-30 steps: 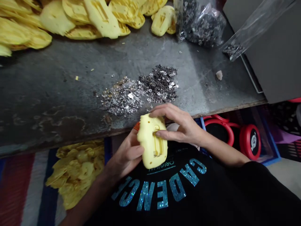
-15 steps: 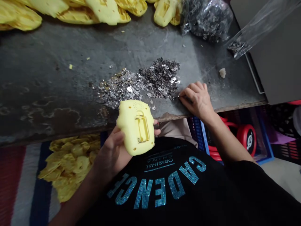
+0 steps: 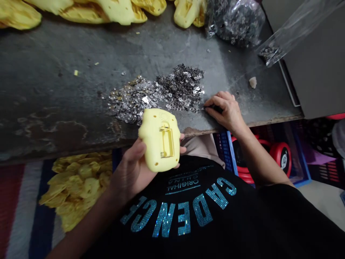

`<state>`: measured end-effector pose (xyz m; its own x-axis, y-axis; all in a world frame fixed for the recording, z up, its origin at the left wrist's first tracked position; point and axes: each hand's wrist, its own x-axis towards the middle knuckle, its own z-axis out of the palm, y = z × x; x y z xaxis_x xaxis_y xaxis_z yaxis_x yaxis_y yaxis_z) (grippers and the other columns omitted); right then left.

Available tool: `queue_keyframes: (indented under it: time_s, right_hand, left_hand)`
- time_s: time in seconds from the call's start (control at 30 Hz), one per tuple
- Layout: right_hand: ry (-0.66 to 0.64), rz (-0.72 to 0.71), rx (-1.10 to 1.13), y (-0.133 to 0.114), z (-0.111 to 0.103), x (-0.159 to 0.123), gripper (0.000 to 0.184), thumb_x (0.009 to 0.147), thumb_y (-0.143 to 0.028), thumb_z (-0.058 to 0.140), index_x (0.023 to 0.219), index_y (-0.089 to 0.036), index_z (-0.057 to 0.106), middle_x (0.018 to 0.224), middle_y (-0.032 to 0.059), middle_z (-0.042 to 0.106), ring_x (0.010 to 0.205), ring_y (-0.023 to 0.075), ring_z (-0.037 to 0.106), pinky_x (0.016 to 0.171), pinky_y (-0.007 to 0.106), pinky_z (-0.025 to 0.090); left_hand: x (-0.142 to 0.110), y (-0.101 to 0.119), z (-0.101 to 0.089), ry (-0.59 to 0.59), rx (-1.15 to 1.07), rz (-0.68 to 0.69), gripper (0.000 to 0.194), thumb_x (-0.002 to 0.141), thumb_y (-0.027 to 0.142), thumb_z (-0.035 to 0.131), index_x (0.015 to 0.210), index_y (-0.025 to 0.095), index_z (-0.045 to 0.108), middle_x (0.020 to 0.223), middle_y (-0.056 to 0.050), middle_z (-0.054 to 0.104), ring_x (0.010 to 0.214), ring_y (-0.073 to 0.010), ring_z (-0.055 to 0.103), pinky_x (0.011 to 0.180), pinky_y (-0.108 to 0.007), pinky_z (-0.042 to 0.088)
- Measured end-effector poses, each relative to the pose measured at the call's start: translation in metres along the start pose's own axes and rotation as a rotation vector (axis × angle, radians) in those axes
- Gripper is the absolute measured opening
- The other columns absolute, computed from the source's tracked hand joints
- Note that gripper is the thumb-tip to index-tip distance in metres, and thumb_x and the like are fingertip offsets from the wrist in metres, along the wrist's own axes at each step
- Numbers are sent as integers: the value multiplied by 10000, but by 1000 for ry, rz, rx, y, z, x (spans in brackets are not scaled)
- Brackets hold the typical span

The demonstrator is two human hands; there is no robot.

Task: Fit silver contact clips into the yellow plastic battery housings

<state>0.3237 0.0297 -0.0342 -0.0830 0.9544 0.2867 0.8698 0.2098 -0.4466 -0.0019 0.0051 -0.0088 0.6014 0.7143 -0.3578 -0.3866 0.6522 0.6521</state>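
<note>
A yellow plastic toy shell (image 3: 151, 140) with a bare battery compartment (image 3: 167, 142) facing up is gripped in my left hand (image 3: 136, 162), just off the table's front edge. Metal spring contacts show at the ends of the compartment. On the table, my right hand (image 3: 225, 109) pinches at the right end of the dark metal pieces, thumb against fingertips; whatever is between them is too small to make out. Beside it lies a heap of dark spring contacts (image 3: 183, 86), which meets a heap of flat silvery metal tabs (image 3: 132, 97) on its left.
Yellow shells (image 3: 115, 10) line the back of the grey table (image 3: 54, 86). Plastic bags of metal parts (image 3: 239, 21) stand at the back right. A whitish lump (image 3: 252, 82) lies at right. Below are a pile of yellow shells (image 3: 83, 183) and a blue crate (image 3: 304, 169) with red parts.
The yellow shell in my left hand has turned slightly and shifted a little to the right. My right hand stays by the dark heap, its fingertips drawn together. The view has shifted slightly.
</note>
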Motion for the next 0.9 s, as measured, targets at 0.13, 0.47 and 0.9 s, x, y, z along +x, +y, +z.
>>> queue_keyframes:
  time_s: [0.13,0.47,0.9]
  right_hand:
    - [32,-75,144,-20,-12,-2,106,1022,-318,724,987,-243,789,963,33,784,952,249,699,899,419,452]
    - [-65,-445,198,-91,-39,5,171,1114,-360,632,1048,-247,742,963,-1,789,914,196,723,862,402,459]
    - [-126,-613,-18,-102,-40,5,185,1170,-387,554,1102,-296,700,1016,15,732,943,211,621,855,435,463]
  left_hand:
    - [3,-3,6,-91,-73,-24,832,921,642,789,1594,185,614,1371,-170,825,1043,-354,860,658,-321,720]
    - [2,-4,14,-195,-186,-135,671,939,647,820,1426,202,693,1250,-144,839,1023,-374,871,555,-282,688]
    - [-4,-10,14,-150,-148,-130,721,890,703,830,1410,221,700,1199,-131,835,985,-394,874,505,-271,648]
